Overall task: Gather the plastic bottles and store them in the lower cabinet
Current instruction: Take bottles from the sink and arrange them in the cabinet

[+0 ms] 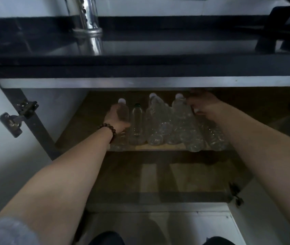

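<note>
Your left hand (118,117) wraps the leftmost bottle (122,121) mid-frame, your right hand (201,105) curls round the right-end bottle (211,133), clear bottles (158,124) on cabinet shelf (80,124).

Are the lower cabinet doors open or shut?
Open: the left door is swung aside, hinges exposed, and the plastic bottles on its shelf are visible.

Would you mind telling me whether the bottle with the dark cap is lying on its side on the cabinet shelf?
No, the dark-capped bottle stands upright on the shelf, beside the left hand.
</note>
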The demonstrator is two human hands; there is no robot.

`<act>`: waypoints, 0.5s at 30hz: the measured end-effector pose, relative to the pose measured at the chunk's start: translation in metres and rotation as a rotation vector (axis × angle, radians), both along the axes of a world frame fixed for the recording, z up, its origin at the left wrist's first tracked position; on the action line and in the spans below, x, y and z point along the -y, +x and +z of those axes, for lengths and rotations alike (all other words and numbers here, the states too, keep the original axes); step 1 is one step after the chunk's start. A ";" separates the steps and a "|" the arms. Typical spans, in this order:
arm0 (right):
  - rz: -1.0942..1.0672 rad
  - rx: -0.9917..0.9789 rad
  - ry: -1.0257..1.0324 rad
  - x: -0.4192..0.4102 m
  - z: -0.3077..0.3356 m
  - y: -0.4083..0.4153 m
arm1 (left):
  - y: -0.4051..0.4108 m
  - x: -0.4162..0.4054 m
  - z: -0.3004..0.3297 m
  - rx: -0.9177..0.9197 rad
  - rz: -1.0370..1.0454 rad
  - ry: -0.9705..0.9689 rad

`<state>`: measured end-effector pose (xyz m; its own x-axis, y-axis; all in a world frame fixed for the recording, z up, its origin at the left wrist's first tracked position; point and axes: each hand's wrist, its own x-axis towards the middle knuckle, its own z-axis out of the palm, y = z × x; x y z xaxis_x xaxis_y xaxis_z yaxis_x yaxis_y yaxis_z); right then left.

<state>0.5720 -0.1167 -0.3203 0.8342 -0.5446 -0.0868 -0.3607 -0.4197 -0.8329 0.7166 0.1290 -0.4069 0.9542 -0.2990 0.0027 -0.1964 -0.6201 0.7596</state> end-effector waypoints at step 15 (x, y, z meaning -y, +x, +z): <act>0.084 -0.239 -0.524 -0.010 -0.052 0.030 | -0.021 -0.009 -0.010 0.332 0.069 0.030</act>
<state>0.6017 -0.1064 -0.3720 0.8665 -0.4989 -0.0150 -0.4613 -0.7889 -0.4060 0.6954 0.1380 -0.4165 0.9207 -0.2383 0.3091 -0.3869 -0.6620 0.6420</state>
